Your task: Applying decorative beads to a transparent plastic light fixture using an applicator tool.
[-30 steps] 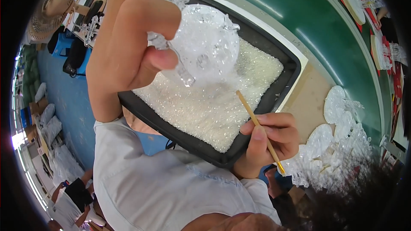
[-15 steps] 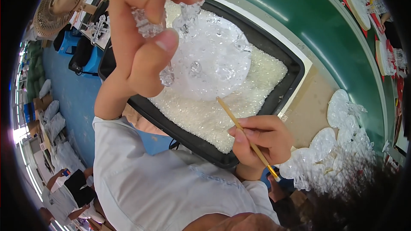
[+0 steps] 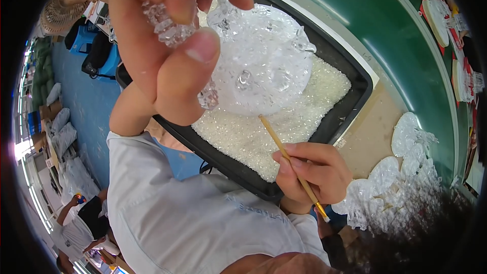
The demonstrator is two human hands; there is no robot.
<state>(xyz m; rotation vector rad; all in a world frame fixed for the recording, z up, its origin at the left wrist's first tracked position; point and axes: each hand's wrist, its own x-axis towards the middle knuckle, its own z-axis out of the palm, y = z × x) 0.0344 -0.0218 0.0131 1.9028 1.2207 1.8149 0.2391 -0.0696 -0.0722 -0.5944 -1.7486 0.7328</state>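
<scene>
Raised at the upper left, my left hand is closed around a clear, faceted plastic stem. The stem appears to belong to a round white disc with clear knobs standing on its face; the join is partly behind my fingers. Between the thumb and fingers of my right hand is a thin paintbrush with a wooden handle. Its bristles point down toward me, while the bare handle tip lies at the disc's lower edge; whether it touches, I cannot tell. Beneath the disc, small clear granules fill a black tray.
Several clear and white disc pieces are heaped at the right, beside a green surface. More stand on red material along the far right. A fan and blue bags are at the left. Another person is at the lower left.
The disc has shifted slightly right in view. My left hand looks a little larger and its fingers have moved, baring more of a clear knob. My right hand keeps its hold on the paintbrush.
</scene>
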